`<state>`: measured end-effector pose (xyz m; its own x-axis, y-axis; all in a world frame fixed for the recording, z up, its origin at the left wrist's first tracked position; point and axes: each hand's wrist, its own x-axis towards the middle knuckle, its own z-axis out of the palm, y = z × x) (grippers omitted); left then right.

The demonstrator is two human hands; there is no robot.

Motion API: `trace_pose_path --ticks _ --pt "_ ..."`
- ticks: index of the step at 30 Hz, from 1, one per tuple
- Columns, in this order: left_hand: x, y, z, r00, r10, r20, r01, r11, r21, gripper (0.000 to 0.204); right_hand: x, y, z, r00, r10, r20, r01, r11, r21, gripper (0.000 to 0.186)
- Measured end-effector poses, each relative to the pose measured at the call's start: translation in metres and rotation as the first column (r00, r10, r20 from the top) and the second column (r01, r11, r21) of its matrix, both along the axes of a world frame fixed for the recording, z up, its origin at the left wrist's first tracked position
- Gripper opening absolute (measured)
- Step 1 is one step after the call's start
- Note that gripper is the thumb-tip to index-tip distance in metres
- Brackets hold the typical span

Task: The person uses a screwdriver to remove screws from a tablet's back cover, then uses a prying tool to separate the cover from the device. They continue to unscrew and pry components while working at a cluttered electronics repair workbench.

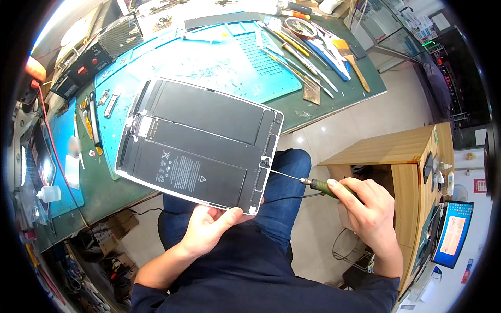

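Observation:
An opened tablet (209,117), its dark battery cells and inner frame exposed, is tilted over my lap and the table's near edge. My left hand (211,227) grips its near right corner, thumb on top and the other fingers mostly hidden beneath. In my right hand (368,208) is an electric screwdriver (324,188) with a green body and a black cord. Its thin shaft points left, and the tip is at the small connector area by the tablet's right edge. Whether the tip touches a screw is too small to tell.
A blue repair mat (261,88) covers much of the green table. Tweezers, pens and a brush (352,65) lie at its far right. A black power supply (86,73) stands at the left. A wooden cabinet (386,146) is to my right; the cord crosses my lap.

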<state>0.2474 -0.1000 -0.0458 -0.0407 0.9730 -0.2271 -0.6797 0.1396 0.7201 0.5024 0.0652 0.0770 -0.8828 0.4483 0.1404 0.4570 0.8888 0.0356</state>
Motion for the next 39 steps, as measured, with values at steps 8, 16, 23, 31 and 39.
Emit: trace_pose_path --ticks 8,16,23,31,39 --pt "-0.001 -0.002 -0.002 1.000 -0.011 -0.011 0.010 1.000 -0.018 0.045 0.000 0.000 -0.003 1.000 0.007 -0.001 -0.007 1.000 -0.008 0.051" --pt "-0.002 -0.002 -0.002 1.000 -0.023 -0.019 0.023 1.000 -0.017 0.045 0.003 -0.001 -0.006 1.000 0.003 -0.015 -0.004 1.000 -0.024 0.051" --pt "-0.001 -0.002 0.001 1.000 -0.013 -0.016 0.012 1.000 -0.029 0.044 0.005 -0.003 -0.013 0.998 0.008 -0.055 -0.012 0.998 -0.061 0.051" --pt "-0.001 -0.001 0.002 1.000 -0.002 -0.014 0.001 1.000 -0.028 0.042 0.007 -0.005 -0.014 0.998 0.009 -0.057 -0.014 0.996 -0.085 0.052" --pt "-0.001 -0.001 0.002 1.000 -0.003 -0.005 0.003 1.000 -0.027 0.041 0.009 -0.006 -0.015 0.999 0.018 -0.045 -0.022 0.996 -0.091 0.051"
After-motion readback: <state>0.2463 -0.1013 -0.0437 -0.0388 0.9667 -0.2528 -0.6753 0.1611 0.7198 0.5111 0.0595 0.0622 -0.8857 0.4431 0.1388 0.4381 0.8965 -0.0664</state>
